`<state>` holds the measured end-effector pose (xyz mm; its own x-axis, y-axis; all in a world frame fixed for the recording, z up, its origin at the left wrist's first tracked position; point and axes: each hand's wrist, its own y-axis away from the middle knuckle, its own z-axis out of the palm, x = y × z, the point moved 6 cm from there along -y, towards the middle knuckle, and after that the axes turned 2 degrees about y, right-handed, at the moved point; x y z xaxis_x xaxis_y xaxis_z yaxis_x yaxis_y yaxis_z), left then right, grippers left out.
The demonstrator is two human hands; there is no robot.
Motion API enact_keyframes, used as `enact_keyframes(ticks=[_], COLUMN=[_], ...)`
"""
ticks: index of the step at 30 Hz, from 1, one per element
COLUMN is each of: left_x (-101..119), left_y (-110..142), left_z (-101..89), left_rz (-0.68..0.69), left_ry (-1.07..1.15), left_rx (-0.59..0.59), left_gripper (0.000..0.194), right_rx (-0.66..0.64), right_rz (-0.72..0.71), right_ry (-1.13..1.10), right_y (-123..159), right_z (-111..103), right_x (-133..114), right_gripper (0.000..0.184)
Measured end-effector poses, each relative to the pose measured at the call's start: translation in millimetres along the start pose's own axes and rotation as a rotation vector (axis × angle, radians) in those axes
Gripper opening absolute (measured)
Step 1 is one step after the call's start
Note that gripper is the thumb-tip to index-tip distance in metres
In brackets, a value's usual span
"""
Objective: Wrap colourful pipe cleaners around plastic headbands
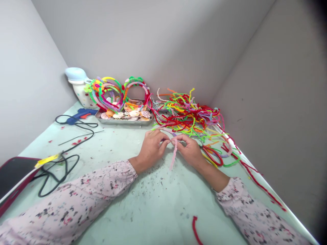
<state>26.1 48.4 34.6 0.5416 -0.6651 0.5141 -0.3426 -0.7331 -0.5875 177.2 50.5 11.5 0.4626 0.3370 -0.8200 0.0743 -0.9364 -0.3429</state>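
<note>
Above the middle of the table, my left hand (154, 146) and my right hand (188, 149) meet with their fingertips pinched close together. Between them is a pale pink pipe cleaner (174, 157), its loose end hanging down from the pinch. A curved pink and lavender fuzzy strip (167, 130) arcs behind the fingers; whether it is joined to the pink pipe cleaner is hidden by my hands. Both hands are closed. Beside my right wrist lie scissors with red handles (214, 154). A short red pipe cleaner (195, 229) lies near the front edge.
Behind my hands, a metal tray (122, 121) holds shells, with colourful fuzzy headbands (109, 93) standing on it. A heap of mixed pipe cleaners (189, 112) spreads to the right. Leftward are a blue glue gun (79, 115), its black cord (76, 160), a white cup (81, 92) and a dark red-edged object (17, 173).
</note>
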Motion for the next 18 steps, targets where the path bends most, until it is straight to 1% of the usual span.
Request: enact_keyframes(ticks=[9, 13, 18], left_x=[0.5, 1.0, 0.4], left_y=[-0.4, -0.2, -0.1], left_z=[0.3, 0.1, 0.2], left_rz=[-0.002, 0.0, -0.007], left_ry=[-0.006, -0.005, 0.002], left_rx=[-0.01, -0.01, -0.012], left_gripper=[0.007, 0.007, 0.007], right_rx=[-0.005, -0.012, -0.025], right_rz=[-0.001, 0.002, -0.023], right_ry=[-0.004, -0.011, -0.021], right_y=[0.4, 0.3, 0.0], right_z=[-0.4, -0.2, -0.2], right_x=[0.0, 0.2, -2.3], right_gripper=[0.017, 0.014, 0.015])
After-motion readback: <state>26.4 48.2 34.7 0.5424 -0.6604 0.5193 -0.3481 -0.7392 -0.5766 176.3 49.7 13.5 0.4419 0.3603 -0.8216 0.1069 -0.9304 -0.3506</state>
